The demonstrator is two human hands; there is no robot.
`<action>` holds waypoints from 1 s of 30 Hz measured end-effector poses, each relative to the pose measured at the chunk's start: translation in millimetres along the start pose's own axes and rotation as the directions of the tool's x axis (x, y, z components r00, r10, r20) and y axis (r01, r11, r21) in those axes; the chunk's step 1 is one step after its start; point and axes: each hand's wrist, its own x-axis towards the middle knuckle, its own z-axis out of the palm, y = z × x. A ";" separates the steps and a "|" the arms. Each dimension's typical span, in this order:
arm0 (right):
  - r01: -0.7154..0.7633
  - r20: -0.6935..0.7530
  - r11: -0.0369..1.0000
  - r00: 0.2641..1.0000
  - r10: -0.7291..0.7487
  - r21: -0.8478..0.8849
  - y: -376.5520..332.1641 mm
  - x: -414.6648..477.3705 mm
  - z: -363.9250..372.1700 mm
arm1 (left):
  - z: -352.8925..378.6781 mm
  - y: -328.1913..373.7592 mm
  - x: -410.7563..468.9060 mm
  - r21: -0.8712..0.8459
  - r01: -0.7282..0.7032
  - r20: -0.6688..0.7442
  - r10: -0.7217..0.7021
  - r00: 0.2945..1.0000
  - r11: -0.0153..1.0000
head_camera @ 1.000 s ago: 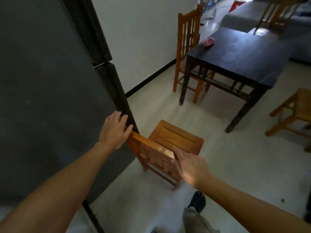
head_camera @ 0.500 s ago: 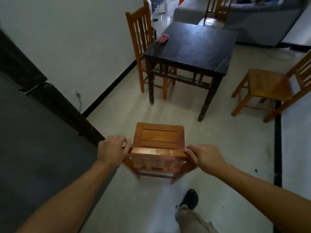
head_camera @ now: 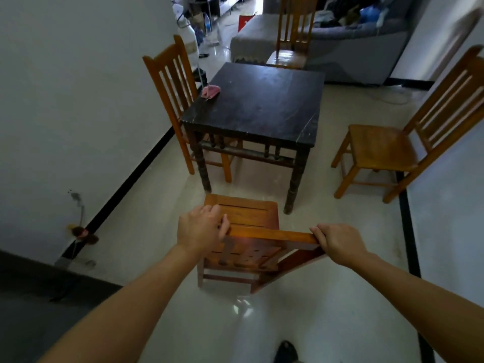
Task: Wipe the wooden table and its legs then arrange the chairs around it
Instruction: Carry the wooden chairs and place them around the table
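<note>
A dark wooden table [head_camera: 259, 106] stands mid-room with a pink cloth [head_camera: 210, 91] on its far left corner. I hold an orange wooden chair [head_camera: 248, 213] just in front of the table's near side. My left hand [head_camera: 200, 227] grips the left end of its top rail and my right hand [head_camera: 337, 243] grips the right end. Another chair [head_camera: 170, 82] is tucked at the table's left side. A third chair [head_camera: 387, 148] stands apart on the right. A fourth chair [head_camera: 293, 32] is at the far side.
A white wall [head_camera: 78, 100] with a black skirting runs along the left. A grey sofa [head_camera: 340, 48] with clutter sits behind the table. A black floor strip [head_camera: 408, 231] runs on the right. My shoe [head_camera: 285, 352] shows at the bottom.
I have carried the chair away from the dark door on the left and toward the table. The chair now sits close to the table's near legs, and both hands stay on its top rail.
</note>
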 end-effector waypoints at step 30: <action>-0.171 -0.406 0.985 0.903 0.145 -0.029 -23.4 267.9 -5.2 | 114.4 -128.2 335.1 -0.012 -0.348 0.008 0.349 0.937 0.937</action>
